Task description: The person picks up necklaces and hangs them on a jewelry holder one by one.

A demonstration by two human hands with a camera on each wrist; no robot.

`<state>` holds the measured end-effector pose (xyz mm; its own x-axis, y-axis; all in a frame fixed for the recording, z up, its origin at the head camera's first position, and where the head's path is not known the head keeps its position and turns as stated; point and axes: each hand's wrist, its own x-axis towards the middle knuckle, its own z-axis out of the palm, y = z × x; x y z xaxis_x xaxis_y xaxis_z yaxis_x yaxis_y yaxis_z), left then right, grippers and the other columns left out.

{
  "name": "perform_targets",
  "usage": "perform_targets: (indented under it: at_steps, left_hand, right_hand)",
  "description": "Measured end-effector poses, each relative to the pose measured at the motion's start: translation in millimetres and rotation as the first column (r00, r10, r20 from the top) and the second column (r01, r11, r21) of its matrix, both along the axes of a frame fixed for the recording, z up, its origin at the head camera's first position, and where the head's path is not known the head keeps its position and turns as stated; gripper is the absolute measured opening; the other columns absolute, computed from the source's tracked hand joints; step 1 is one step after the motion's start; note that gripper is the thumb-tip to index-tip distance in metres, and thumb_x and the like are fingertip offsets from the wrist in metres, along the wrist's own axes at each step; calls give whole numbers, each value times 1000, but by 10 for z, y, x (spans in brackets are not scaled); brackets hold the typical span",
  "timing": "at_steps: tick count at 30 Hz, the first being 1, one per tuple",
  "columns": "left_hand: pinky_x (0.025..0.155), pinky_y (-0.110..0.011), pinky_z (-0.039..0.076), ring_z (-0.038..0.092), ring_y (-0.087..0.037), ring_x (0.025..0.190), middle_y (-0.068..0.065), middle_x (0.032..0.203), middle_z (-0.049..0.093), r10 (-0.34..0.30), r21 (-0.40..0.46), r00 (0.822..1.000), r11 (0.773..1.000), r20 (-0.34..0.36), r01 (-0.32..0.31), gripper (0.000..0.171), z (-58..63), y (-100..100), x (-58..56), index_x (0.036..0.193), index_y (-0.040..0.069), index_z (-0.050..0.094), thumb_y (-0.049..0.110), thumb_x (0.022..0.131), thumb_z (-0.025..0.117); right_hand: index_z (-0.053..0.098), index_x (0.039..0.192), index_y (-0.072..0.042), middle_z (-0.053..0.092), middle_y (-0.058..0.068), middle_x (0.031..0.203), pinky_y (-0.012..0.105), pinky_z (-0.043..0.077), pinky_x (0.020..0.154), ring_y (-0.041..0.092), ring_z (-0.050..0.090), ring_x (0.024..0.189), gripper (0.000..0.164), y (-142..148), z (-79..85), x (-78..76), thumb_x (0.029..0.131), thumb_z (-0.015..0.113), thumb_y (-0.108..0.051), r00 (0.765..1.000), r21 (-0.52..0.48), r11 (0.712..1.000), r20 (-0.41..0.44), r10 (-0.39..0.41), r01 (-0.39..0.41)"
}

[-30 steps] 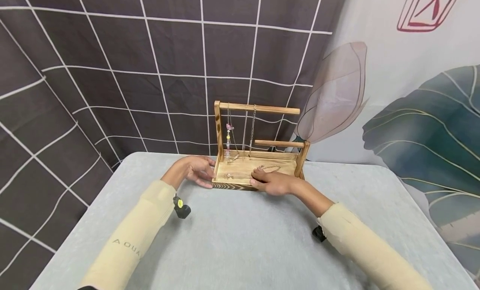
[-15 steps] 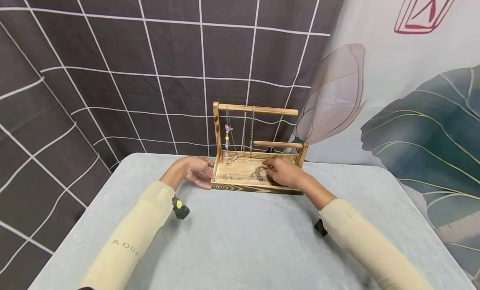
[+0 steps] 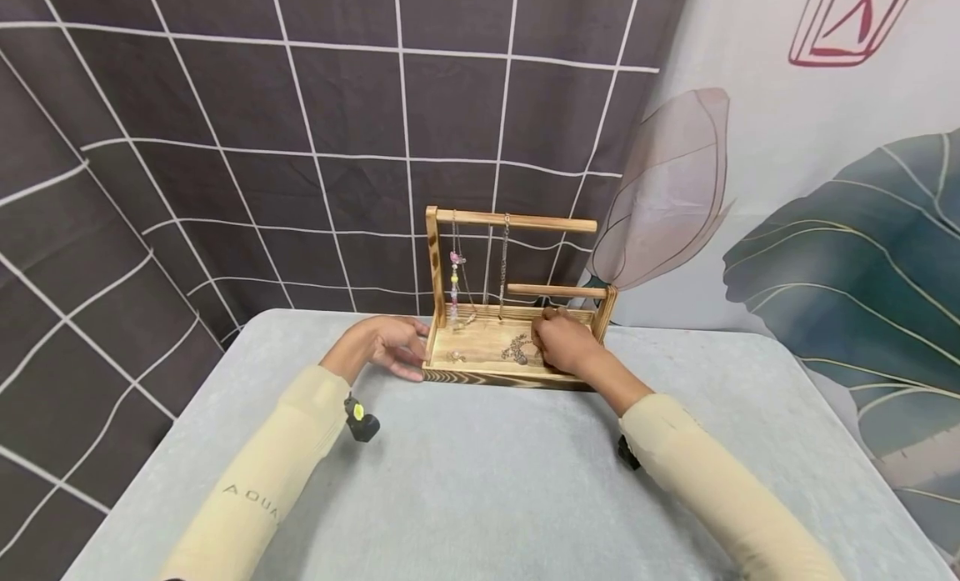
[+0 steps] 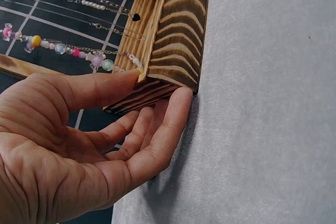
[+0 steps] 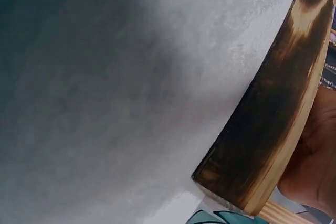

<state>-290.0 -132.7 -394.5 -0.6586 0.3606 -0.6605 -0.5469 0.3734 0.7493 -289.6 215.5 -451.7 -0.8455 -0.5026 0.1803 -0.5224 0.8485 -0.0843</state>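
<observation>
A wooden jewelry stand [image 3: 487, 376] with a shallow tray and two bars stands at the table's back edge. My left hand [image 3: 396, 345] grips its left front corner; in the left wrist view, thumb and index finger [image 4: 163, 140] touch the tray wall. Over the right part of the tray, my right hand [image 3: 567, 342] is curled, its fingertips hidden. A dark chain [image 3: 516, 349] lies bunched on the tray floor and runs to those fingers. The right wrist view shows only part of that hand [image 5: 315, 156] behind the dark tray wall.
A beaded strand [image 3: 454, 285] and a chain necklace [image 3: 504, 260] hang from the upper bar [image 3: 540, 223]. A small piece of jewelry [image 3: 455, 357] lies at the tray's left. The lower bar [image 3: 555, 290] sits behind my right hand. A dark gridded curtain [image 3: 322, 181] hangs behind the grey table [image 3: 480, 473].
My right hand has moved from the tray's front edge rightward and back into the tray, its fingers curling. The chain, spread out before, is now bunched to the left. My left hand stays put.
</observation>
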Motion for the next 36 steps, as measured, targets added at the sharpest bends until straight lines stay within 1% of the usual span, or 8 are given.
perform_targets:
  at_steps: [3, 6, 13, 17, 19, 25, 32, 36]
  left_hand:
    - [98, -41, 73, 70, -26, 110, -17, 141, 66, 1, 4, 1000, 1000, -1, -1, 66, 9, -9, -2, 164, 3, 39, -14, 102, 54]
    - [99, -42, 73, 70, -26, 110, -17, 143, 66, -4, 4, 1000, 1000, 2, 4, 65, 15, -11, -7, 163, 3, 39, -14, 103, 54]
    - [111, -48, 69, 68, -30, 118, -24, 159, 56, 7, 4, 1000, 1000, 1, -7, 71, 28, 1, -4, 168, 3, 32, -15, 102, 54]
    - [112, -48, 69, 68, -29, 119, -23, 158, 58, 4, 2, 1000, 1000, 2, -4, 72, 31, -1, 0, 168, 3, 32, -15, 102, 53]
    - [110, -46, 70, 68, -28, 117, -21, 153, 60, 1, 2, 1000, 1000, 2, -1, 71, 27, -4, 0, 167, 3, 34, -15, 102, 53]
    - [107, -45, 71, 70, -27, 113, -21, 153, 62, -10, 6, 1000, 1000, -4, 10, 70, 11, -9, -4, 166, 3, 35, -15, 102, 54]
    - [105, -45, 72, 70, -27, 113, -24, 158, 58, 3, 1, 1000, 1000, -3, -3, 72, 6, -9, -3, 168, 4, 31, -14, 102, 54]
    - [101, -42, 73, 70, -26, 111, -22, 152, 61, 4, 3, 1000, 1000, 2, -4, 72, 3, -8, -9, 168, 4, 31, -14, 103, 54]
  right_hand:
    - [57, 84, -14, 58, 8, 91, 59, 55, 121, 32, 63, 97, 25, -85, 181, 121, 92, 69, 6, 999, 64, 998, 52, -6, 3]
    - [53, 81, -14, 61, 13, 96, 59, 49, 112, 35, 56, 103, 25, -128, 271, 183, 97, 62, 3, 987, 57, 997, 146, -61, 53]
    - [67, 96, -11, 75, 13, 106, 73, 38, 130, 42, 69, 118, 39, -17, 136, 61, 121, 41, -25, 949, -193, 967, 298, -101, 164]
    - [66, 102, -13, 67, 6, 94, 51, 57, 98, 29, 66, 92, 37, 68, 43, -35, 123, 40, -29, 925, -376, 906, 377, -43, 195]
    - [65, 104, -10, 64, 7, 94, 42, 53, 79, 24, 58, 83, 34, 67, 94, 1, 122, 43, -28, 908, -455, 866, 419, 1, 209]
    - [63, 112, 2, 64, 12, 90, 28, 45, 62, 16, 51, 67, 28, -27, 314, 208, 121, 50, -20, 865, -573, 767, 499, 46, 289]
    - [61, 123, 6, 66, 13, 92, 23, 48, 61, 17, 56, 73, 25, -41, 299, 230, 120, 52, -17, 864, -585, 745, 502, 23, 320]
    - [62, 133, 6, 60, 7, 87, 24, 48, 64, 17, 54, 73, 30, -24, 294, 217, 110, 60, -13, 872, -566, 773, 489, 35, 286]
